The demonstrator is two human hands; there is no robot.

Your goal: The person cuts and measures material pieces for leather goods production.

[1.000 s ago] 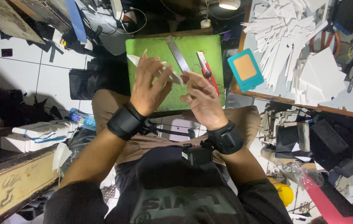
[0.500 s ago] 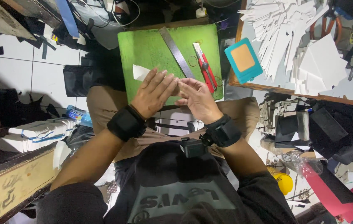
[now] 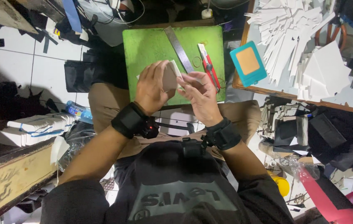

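Head view, near to far. Both wrists carry black straps. The left hand (image 3: 151,89) and right hand (image 3: 199,94) meet above the person's lap, over the near edge of a green cutting mat (image 3: 151,45). Between them is a small folded piece of card (image 3: 170,75), grey-tan on its broad face with a white edge at its upper side, held upright and slightly tilted. The left grip is closed on the card, fingers curled over its face; the right grip pinches the card's right edge with the fingertips. Just beyond the grip, on the mat, lie a steel ruler (image 3: 178,47) set diagonally and a red utility knife (image 3: 208,66). Farther right of the grip, a teal-framed pad (image 3: 248,63) rests on the worktop (image 3: 292,94) beside heaps of white card offcuts (image 3: 284,25).
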